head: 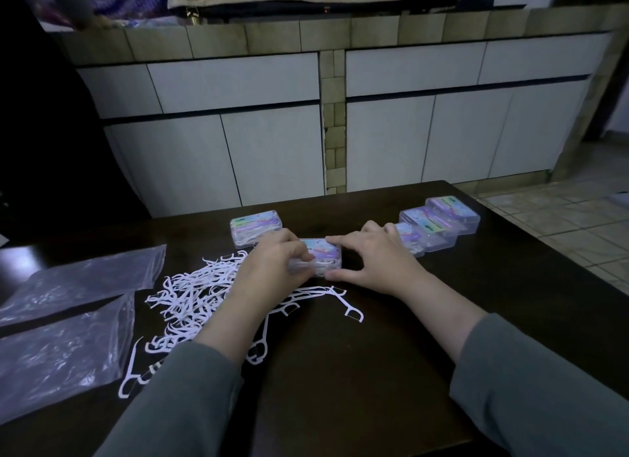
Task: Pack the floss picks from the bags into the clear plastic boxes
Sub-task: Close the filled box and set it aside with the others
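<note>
Left hand [272, 262] and right hand [374, 256] both grip box [321, 252], fingers curled on opposite ends. Box light, rigid, slick: hold by ends. Floss picks [190, 296] thin, tangle-prone.

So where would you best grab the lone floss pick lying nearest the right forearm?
Pinch the floss pick at mid-handle, coming from above on its right side. It lies flat on the dark table, clear of the pile; its thin straight handle offers the only easy grip.

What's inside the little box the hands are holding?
White floss picks show through the clear wall of the held box. The left hand and right hand cover both ends, so how full it is stays hidden.
</note>
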A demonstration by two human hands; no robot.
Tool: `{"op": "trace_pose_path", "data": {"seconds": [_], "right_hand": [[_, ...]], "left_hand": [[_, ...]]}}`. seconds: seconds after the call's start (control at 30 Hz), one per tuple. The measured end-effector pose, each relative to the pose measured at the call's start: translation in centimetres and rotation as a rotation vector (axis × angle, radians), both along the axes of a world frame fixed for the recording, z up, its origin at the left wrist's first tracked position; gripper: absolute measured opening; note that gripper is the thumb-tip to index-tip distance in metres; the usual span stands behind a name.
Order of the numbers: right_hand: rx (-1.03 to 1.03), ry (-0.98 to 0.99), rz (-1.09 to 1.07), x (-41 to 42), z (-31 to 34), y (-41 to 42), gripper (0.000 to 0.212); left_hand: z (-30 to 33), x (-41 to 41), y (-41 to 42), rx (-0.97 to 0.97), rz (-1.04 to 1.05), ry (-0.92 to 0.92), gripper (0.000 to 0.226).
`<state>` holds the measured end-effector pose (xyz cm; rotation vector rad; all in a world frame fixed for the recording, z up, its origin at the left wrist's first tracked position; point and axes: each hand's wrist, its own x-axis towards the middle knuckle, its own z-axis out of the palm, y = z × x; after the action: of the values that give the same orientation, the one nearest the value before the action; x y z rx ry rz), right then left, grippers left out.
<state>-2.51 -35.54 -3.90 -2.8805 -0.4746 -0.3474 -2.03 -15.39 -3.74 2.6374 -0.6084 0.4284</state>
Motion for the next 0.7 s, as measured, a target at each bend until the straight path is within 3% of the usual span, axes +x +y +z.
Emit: {"op": "trace_pose_path", "data": {"seconds": [0.13,0.37,0.7], "right_hand": [[0.007,-0.038,-0.083,-1.2,0.5,-1.6,0.073],[0.136,0.041,-0.266,-1.7,0.4,-3.6,0.062],[0.15,-0.048,-0.179,1.9,-0.4,-1.3,0.051]], "left_hand": [[-0.4,-0.7,-0.4,0.063,-0.062,-0.095,0.026],[0.3,-0.1,-2.0,0.065,0.001,-0.023,0.025],[0.2,2.9,-3.3,0.063,0.208,-0.029,0.032]]}}
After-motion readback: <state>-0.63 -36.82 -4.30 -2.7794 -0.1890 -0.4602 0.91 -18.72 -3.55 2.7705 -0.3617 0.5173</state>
